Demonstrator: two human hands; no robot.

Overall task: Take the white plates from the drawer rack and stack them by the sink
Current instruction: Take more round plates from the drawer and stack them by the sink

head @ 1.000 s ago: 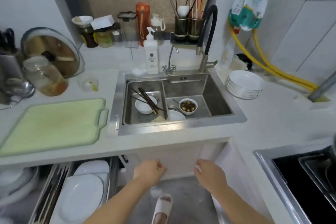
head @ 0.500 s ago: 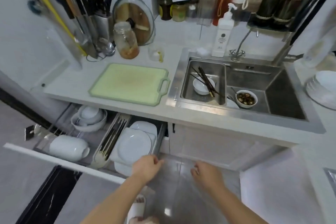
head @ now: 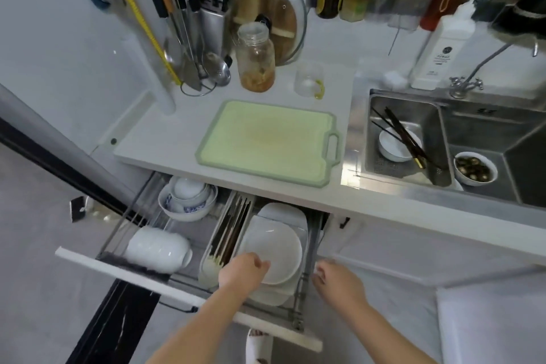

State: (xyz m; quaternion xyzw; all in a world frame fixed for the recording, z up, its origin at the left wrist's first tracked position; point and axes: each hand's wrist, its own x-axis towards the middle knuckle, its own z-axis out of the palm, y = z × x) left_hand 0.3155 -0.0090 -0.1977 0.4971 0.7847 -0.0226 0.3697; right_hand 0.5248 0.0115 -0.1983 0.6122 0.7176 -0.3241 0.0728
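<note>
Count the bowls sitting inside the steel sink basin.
2. A white ceramic bowl lies in the left strainer compartment under dark chopsticks; a white bowl of dark round food sits right of it. More may be hidden beyond the frame.

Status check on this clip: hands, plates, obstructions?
Left hand on round white plate in drawer rack, grip unclear. Right hand empty beside rack. Nothing blocking.

head view | above, looking down | near drawer rack
</note>
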